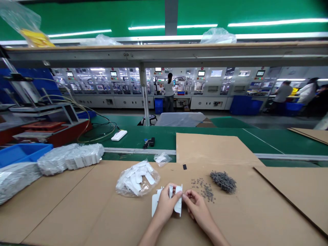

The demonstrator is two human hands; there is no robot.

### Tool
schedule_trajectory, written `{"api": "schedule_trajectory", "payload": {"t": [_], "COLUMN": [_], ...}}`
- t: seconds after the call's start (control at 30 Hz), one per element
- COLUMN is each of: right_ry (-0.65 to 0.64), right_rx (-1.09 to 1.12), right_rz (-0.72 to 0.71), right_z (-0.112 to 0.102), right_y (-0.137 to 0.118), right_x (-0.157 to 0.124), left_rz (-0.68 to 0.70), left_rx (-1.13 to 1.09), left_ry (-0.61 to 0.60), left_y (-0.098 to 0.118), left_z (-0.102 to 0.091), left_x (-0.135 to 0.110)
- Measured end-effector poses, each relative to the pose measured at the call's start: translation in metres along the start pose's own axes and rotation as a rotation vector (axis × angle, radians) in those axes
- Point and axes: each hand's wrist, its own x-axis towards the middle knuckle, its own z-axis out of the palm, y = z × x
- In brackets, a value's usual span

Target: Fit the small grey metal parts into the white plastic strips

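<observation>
In the head view, a white plastic piece (178,201) is gripped over a brown cardboard sheet (84,212) by the left hand (165,205) and pinched by the right hand (196,205). Many white pieces (137,179) are kept in a clear bag (121,187), and a heap of small gray bits (223,181) is set close by.

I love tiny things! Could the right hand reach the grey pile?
Probably yes. The right hand is close to the grey pile, with only loose grey bits on the cardboard between them. It is holding a white plastic piece, though, so it may need to let go first.
</observation>
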Motion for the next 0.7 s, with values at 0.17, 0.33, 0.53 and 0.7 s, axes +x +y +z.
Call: {"api": "schedule_trajectory", "payload": {"t": [0.17, 0.33, 0.53, 0.7], "right_ry": [0.102, 0.117, 0.120, 0.048], "right_rx": [-0.315, -0.403, -0.248, -0.093], "right_rz": [-0.354, -0.501, -0.345, -0.245], "right_z": [-0.005, -0.010, -0.007, 0.001], "right_y": [-0.016, -0.021, -0.019, -0.015], "right_x": [-0.006, -0.008, -0.008, -0.005], "left_rz": [-0.011, -0.009, 0.028, 0.064], "left_rx": [-0.049, -0.024, 0.090, 0.153], "left_ry": [-0.003, 0.018, 0.161, 0.155], "left_y": [0.002, 0.002, 0.001, 0.009], "left_z": [0.002, 0.002, 0.004, 0.008], "left_x": [-0.001, -0.001, -0.002, -0.008]}}
